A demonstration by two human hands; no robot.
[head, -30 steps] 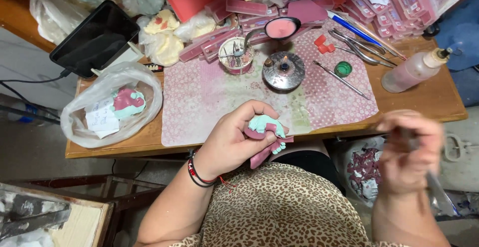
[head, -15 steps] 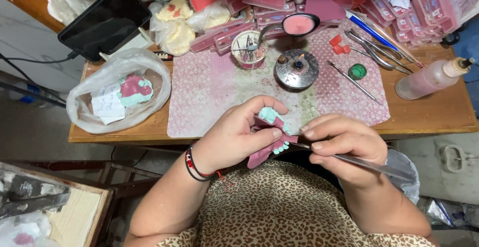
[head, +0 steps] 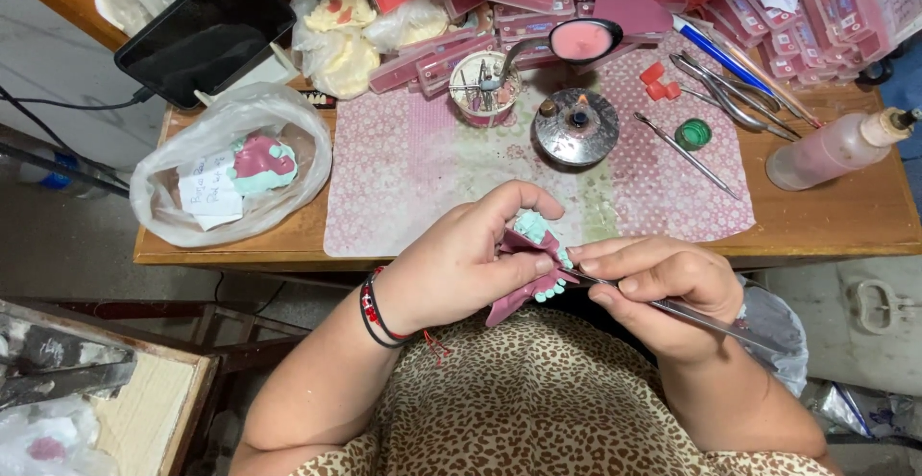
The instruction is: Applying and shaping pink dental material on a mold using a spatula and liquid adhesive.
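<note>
My left hand [head: 459, 265] grips a dental model [head: 534, 265] of pale green plaster with a dark pink wax base, held just below the table's front edge. My right hand [head: 653, 289] pinches a thin metal tool [head: 715, 322] like a pen. The tool's tip touches the model at its right side. The tool's long handle runs down to the right past my wrist. A red and black bracelet [head: 373, 308] sits on my left wrist.
On the wooden table [head: 845, 226] lies a pink patterned mat [head: 423, 178] with a small lit burner [head: 576, 125], a cup of tools [head: 483, 87], a spoon of pink wax [head: 581, 39], metal instruments [head: 687, 154] and a squeeze bottle [head: 831, 149]. A plastic bag [head: 230, 164] holds another model at left.
My right hand came in from the far right with the metal tool and now meets the model. The view has shifted slightly closer to the table.
</note>
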